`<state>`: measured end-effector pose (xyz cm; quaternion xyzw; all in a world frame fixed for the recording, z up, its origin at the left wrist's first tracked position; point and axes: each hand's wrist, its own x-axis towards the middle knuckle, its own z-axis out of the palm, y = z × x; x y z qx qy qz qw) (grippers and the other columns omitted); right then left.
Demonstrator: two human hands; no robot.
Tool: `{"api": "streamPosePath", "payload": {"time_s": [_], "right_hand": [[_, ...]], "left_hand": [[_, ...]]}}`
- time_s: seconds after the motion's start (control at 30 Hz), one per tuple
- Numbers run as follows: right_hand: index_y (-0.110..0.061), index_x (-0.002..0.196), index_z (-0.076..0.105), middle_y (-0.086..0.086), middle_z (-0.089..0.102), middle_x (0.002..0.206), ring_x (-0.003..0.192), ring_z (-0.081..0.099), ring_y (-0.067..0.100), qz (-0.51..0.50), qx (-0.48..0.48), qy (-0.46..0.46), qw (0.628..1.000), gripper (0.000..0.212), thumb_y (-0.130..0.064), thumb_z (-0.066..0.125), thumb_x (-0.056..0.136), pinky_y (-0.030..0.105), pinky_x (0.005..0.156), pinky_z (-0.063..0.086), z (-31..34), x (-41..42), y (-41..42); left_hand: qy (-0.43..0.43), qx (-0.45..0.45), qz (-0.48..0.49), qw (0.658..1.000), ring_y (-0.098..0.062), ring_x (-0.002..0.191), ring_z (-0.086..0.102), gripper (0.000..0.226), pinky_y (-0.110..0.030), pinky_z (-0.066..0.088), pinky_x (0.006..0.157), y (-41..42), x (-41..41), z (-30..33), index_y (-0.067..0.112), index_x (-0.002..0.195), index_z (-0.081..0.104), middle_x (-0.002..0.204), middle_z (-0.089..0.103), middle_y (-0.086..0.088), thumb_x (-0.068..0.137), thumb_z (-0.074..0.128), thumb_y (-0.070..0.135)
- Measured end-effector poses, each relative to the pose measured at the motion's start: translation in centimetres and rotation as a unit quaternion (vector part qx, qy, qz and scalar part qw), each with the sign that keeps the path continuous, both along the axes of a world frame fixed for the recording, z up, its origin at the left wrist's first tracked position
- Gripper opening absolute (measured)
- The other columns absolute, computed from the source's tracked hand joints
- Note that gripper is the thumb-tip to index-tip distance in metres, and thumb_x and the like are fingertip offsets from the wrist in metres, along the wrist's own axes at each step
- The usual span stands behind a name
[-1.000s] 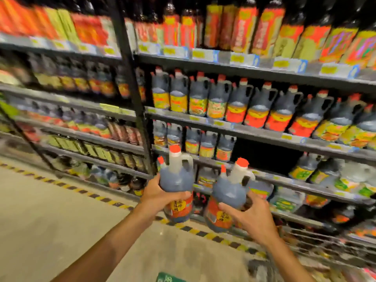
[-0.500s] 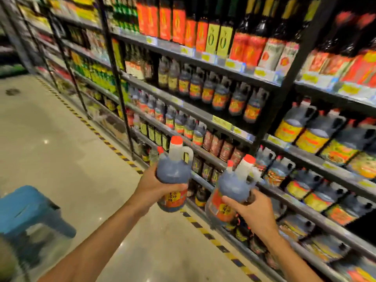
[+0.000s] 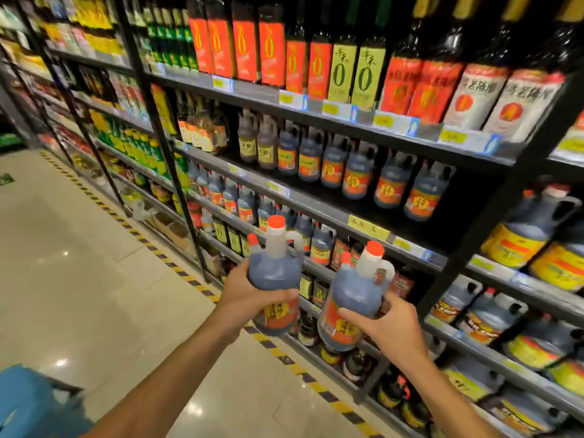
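Since the frame half a second ago my view has swung toward the shelf (image 3: 363, 216) and the blue stool (image 3: 31, 399) has sunk into the lower-left corner. Both jugs keep their place before me.

The left hand (image 3: 249, 298) wraps the belly of the left jug (image 3: 273, 273), thumb across the label. The right hand (image 3: 392, 327) curls round the lower body of the right jug (image 3: 357, 292). Both jugs are held in the air, near upright, beside each other but apart, just in front of the lower shelves and above the floor (image 3: 94, 279).

Risk, as I judge it: neither jug is taken by its handle, so a smooth, heavy body could slide through a one-handed hold and fall. Moved carelessly, either could strike the stocked bottles.

Each jug has an orange-red cap, a translucent neck and loop handle, dark liquid, and a red label with yellow characters.
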<state>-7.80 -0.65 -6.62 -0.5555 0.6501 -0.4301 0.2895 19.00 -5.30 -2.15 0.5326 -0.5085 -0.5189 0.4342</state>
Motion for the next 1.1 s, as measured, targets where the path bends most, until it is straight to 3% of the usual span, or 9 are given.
{"api": "streamPosePath", "payload": {"time_s": [0.13,0.27,0.37,0.47,0.57,0.7,0.87,1.0,1.1], "right_hand": [[-0.036,0.103,0.063,-0.027,0.068,0.090,0.087,0.066,-0.007,-0.034,0.001,-0.005,0.999,0.055,-0.052,0.090,0.058,0.021,0.072,0.056,0.4,-0.2,-6.3],[-0.036,0.106,0.064,-0.029,0.069,0.096,0.090,0.066,-0.012,-0.086,-0.004,-0.027,0.996,0.060,-0.052,0.092,0.056,0.013,0.069,0.054,0.8,-0.6,-10.3],[-0.035,0.111,0.064,-0.032,0.066,0.100,0.089,0.062,-0.019,-0.124,-0.004,-0.015,0.992,0.066,-0.056,0.089,0.054,0.005,0.070,0.050,1.4,-0.8,-12.2],[-0.034,0.110,0.064,-0.026,0.068,0.103,0.092,0.063,-0.013,-0.178,-0.012,-0.005,0.984,0.063,-0.058,0.086,0.056,0.009,0.077,0.052,1.3,-1.4,-13.6],[-0.048,0.104,0.058,-0.035,0.066,0.098,0.094,0.064,-0.014,-0.227,-0.023,-0.012,0.974,0.055,-0.060,0.083,0.057,0.013,0.079,0.055,1.9,-1.6,-14.6],[-0.056,0.114,0.050,-0.036,0.061,0.111,0.102,0.061,-0.015,-0.275,-0.032,0.001,0.961,0.061,-0.055,0.084,0.063,0.010,0.085,0.050,3.2,-1.4,-15.2],[-0.049,0.123,0.050,-0.037,0.057,0.116,0.103,0.057,-0.021,-0.369,-0.049,-0.021,0.928,0.068,-0.048,0.085,0.064,0.007,0.086,0.048,3.1,-0.7,-14.8],[-0.029,0.131,0.057,-0.028,0.062,0.120,0.108,0.060,-0.014,-0.406,-0.066,-0.011,0.911,0.077,-0.051,0.087,0.063,0.007,0.085,0.050,3.0,-0.7,-14.7],[-0.032,0.135,0.055,-0.028,0.063,0.122,0.112,0.060,-0.010,-0.410,-0.079,0.001,0.909,0.078,-0.050,0.088,0.066,0.010,0.088,0.050,3.3,-1.5,-15.3]], "left_hand": [[-0.024,-0.022,-0.050,0.998,-0.008,0.096,0.072,0.071,-0.027,0.060,0.076,-7.1,-0.9,1.3,0.032,0.119,0.062,0.110,0.074,0.009,0.060,0.096,0.013],[-0.032,-0.048,-0.082,0.995,-0.006,0.094,0.072,0.070,-0.025,0.060,0.073,-13.5,-2.4,1.9,0.030,0.115,0.061,0.109,0.072,0.008,0.057,0.097,0.013],[-0.032,-0.057,-0.124,0.990,-0.006,0.098,0.071,0.078,-0.028,0.060,0.079,-18.2,-4.0,1.6,0.033,0.113,0.062,0.111,0.073,0.009,0.047,0.102,0.031],[-0.037,-0.072,-0.195,0.977,0.003,0.097,0.068,0.073,-0.022,0.059,0.077,-22.5,-6.3,1.1,0.033,0.115,0.060,0.112,0.071,0.013,0.055,0.100,0.021],[-0.028,-0.091,-0.250,0.964,0.005,0.100,0.067,0.071,-0.015,0.056,0.073,-25.9,-8.8,0.8,0.026,0.116,0.061,0.114,0.070,0.011,0.056,0.097,0.013],[-0.016,-0.097,-0.319,0.942,0.003,0.100,0.068,0.078,-0.016,0.055,0.072,-29.2,-11.1,0.8,0.030,0.112,0.060,0.114,0.070,0.009,0.044,0.098,0.028],[-0.011,-0.160,-0.402,0.901,0.015,0.098,0.061,0.077,-0.008,0.050,0.074,-31.6,-13.3,1.0,0.034,0.112,0.057,0.114,0.065,0.017,0.051,0.101,0.020],[0.021,-0.160,-0.404,0.901,0.012,0.097,0.063,0.079,-0.009,0.051,0.074,-32.1,-14.1,1.4,0.037,0.111,0.058,0.104,0.069,0.026,0.041,0.095,0.045],[0.035,-0.181,-0.411,0.893,0.012,0.099,0.062,0.078,-0.007,0.049,0.073,-32.4,-14.7,2.0,0.039,0.110,0.058,0.105,0.065,0.035,0.040,0.090,0.050]]}}
